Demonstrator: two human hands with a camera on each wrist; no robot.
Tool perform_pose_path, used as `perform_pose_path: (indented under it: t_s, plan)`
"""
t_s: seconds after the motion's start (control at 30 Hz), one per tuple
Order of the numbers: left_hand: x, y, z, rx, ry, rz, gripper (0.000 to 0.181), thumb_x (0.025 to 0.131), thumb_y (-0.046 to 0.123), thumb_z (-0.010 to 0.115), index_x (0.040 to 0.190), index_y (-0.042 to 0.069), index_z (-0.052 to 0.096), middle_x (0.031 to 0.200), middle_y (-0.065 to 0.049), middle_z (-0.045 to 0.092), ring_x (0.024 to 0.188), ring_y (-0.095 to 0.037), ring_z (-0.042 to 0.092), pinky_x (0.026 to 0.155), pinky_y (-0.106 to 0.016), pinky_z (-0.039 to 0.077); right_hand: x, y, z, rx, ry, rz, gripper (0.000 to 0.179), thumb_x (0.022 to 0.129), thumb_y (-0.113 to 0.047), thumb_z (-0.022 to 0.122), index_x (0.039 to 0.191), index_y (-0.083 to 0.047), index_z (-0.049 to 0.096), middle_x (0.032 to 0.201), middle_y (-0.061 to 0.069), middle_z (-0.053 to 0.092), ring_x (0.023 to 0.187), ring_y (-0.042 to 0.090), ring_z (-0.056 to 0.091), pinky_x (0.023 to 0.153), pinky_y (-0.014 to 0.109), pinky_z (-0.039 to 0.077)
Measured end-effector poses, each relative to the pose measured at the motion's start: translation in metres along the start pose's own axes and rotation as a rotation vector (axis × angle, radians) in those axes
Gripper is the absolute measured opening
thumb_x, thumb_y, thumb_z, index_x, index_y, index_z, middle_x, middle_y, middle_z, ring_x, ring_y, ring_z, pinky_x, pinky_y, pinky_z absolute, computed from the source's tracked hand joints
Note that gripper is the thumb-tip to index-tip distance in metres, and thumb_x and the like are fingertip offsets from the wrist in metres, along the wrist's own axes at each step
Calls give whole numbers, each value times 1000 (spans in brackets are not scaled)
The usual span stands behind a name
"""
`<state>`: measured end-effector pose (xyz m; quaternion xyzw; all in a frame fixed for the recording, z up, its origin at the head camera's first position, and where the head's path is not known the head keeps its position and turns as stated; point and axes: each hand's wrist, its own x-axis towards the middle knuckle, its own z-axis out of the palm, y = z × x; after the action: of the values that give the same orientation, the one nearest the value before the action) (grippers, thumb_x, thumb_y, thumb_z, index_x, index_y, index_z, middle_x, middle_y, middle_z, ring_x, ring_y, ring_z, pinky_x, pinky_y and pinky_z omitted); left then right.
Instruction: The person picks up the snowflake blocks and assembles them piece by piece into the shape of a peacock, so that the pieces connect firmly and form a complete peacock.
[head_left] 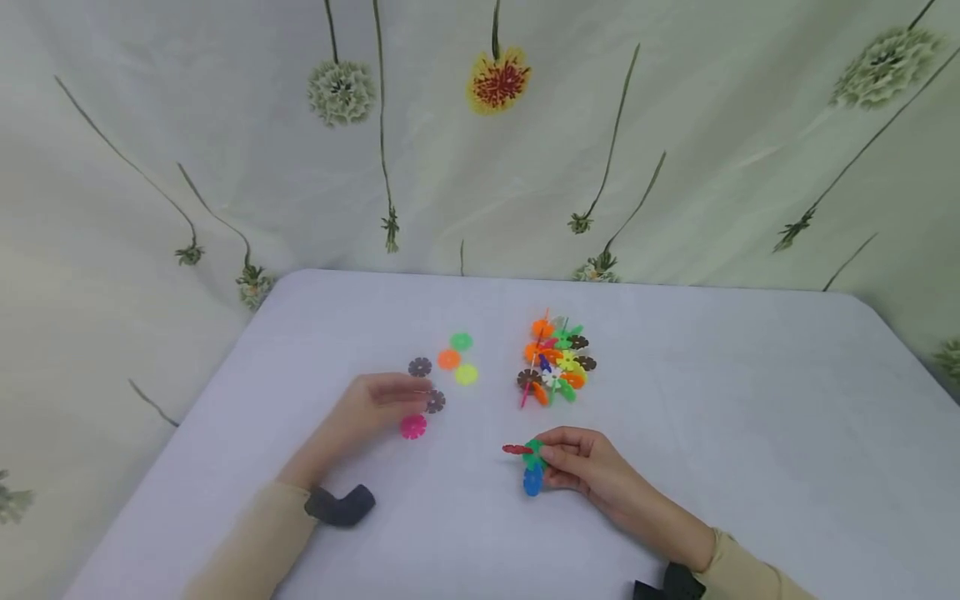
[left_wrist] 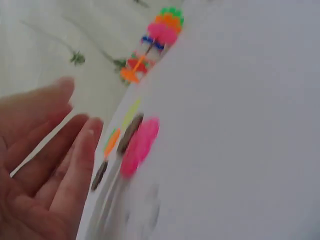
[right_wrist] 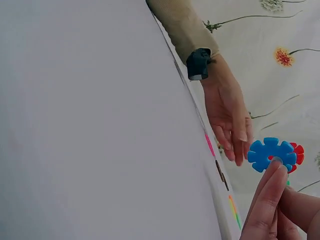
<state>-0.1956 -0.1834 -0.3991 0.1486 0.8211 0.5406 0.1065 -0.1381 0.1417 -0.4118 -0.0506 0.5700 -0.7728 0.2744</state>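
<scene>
My right hand (head_left: 592, 471) pinches a small joined piece of notched plastic discs: a green disc (head_left: 535, 455), a red disc (head_left: 516, 449) and a blue disc (head_left: 533, 480). The right wrist view shows the blue disc nearest the camera, with the red one behind it. Over the loose discs at the left hovers my left hand (head_left: 375, 412), fingers relaxed, holding nothing in the left wrist view. Close to its fingertips are a pink disc (head_left: 413, 427) and a dark brown disc (head_left: 435, 402). Another dark disc (head_left: 420, 367) lies just beyond.
Orange (head_left: 448, 359), green (head_left: 461, 342) and yellow (head_left: 467, 374) discs lie flat on the white table (head_left: 750, 433). Farther back, right of them, stands a cluster of joined colourful discs (head_left: 568, 362). A flower-printed cloth (head_left: 450, 183) hangs behind the table.
</scene>
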Motion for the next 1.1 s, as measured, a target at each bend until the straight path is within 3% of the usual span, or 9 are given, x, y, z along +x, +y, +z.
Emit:
perform_pose_path:
  t_s: [0.17,0.27,0.4,0.5,0.57,0.8,0.93,1.0,1.1]
  plan:
    - [-16,-19,-37,272,-87,-4,32,81,23,75,112,22,68,108,7,62,105,-15,55,90,-33,45,2,2,-2,1,0,0,14,92,-4,58,104,1,64,88,6,66,70,10,62,70,23,53]
    - [-31,-25,-43,428,-109,53,32,79,29,76,110,25,69,107,9,56,103,-15,51,89,-32,45,4,3,-1,1,-23,5,16,92,-4,59,105,2,65,90,6,66,73,11,62,72,24,53]
    - [-41,-29,-41,502,-96,153,32,76,30,79,106,27,69,106,10,52,102,-14,49,91,-30,43,4,2,-2,-13,-45,6,17,91,-4,59,106,3,65,91,7,66,75,12,63,74,25,53]
    - [-39,-30,-38,494,-72,209,30,75,22,80,102,27,67,105,11,52,102,-13,49,93,-29,41,2,0,-4,-21,-43,12,17,91,-4,59,106,3,64,91,6,66,74,11,63,74,24,53]
    - [-37,-31,-37,492,-63,200,31,75,20,80,101,27,65,104,13,53,102,-12,50,93,-29,41,1,0,-5,-22,-47,19,17,92,-4,59,106,3,64,91,6,66,74,10,63,74,24,53]
    - [-37,-27,-33,453,20,22,25,78,21,77,100,23,64,94,10,60,91,-13,55,81,-37,48,2,1,-5,-63,-52,6,22,89,-2,61,108,9,62,94,8,67,79,13,64,77,26,52]
    - [-33,-21,-25,337,71,-12,18,81,26,75,95,17,67,88,6,63,81,-15,57,72,-31,50,1,1,-3,-115,-29,20,23,89,-7,64,106,8,63,90,6,67,75,13,61,74,24,52]
    - [-26,-13,-15,204,44,5,19,82,22,73,95,10,68,87,0,65,78,-19,61,70,-30,52,1,0,-2,-129,-22,27,21,89,-10,65,103,6,64,85,4,66,72,13,59,71,22,51]
    - [-12,5,8,52,-72,62,19,86,14,69,101,1,67,86,-6,66,77,-21,64,69,-30,54,1,-1,-1,-148,-24,35,19,88,-12,66,99,3,65,79,4,64,67,13,55,67,21,50]
